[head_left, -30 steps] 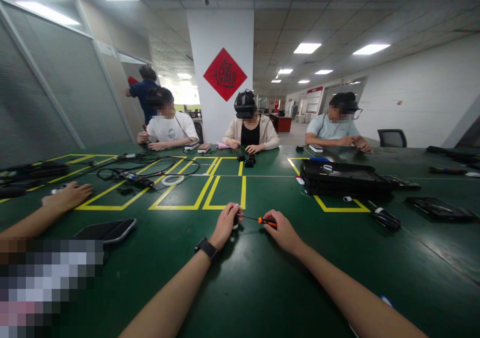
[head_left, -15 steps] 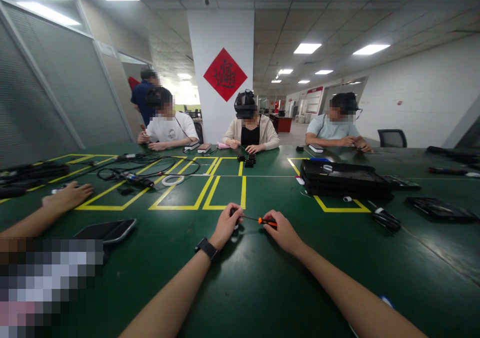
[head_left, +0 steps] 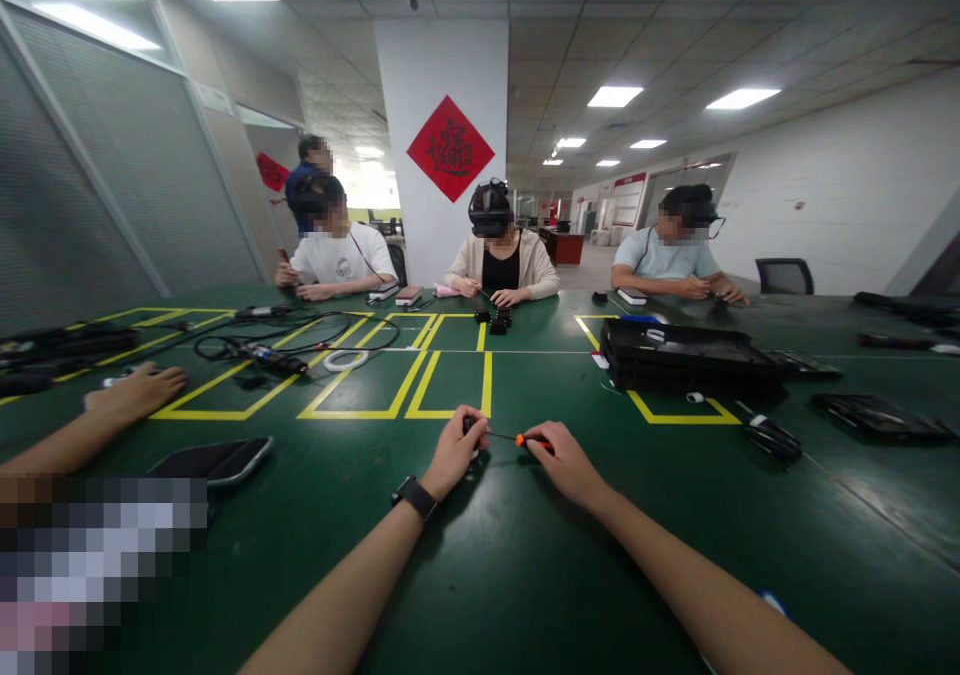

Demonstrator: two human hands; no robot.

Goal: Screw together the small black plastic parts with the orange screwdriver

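My left hand [head_left: 453, 450] is closed around a small dark part [head_left: 469, 425] on the green table [head_left: 480, 575]; most of that part is hidden by my fingers. My right hand [head_left: 564, 463] grips a small screwdriver [head_left: 525, 440] with an orange and black handle. Its thin shaft points left and its tip meets the part in my left hand. A black watch [head_left: 414, 497] sits on my left wrist. Both hands rest just in front of the yellow taped boxes [head_left: 420, 387].
A co-worker's hand [head_left: 135, 392] lies flat at the left, near a dark phone-like device [head_left: 214, 458]. Cables [head_left: 300, 340] and a white ring [head_left: 346, 360] lie at the back left. Stacked black trays [head_left: 686, 355] stand at the right. Three people sit across the table.
My hands have barely shifted; the screwdriver stays against the part. In the background, the standing person in blue has turned and moved right.
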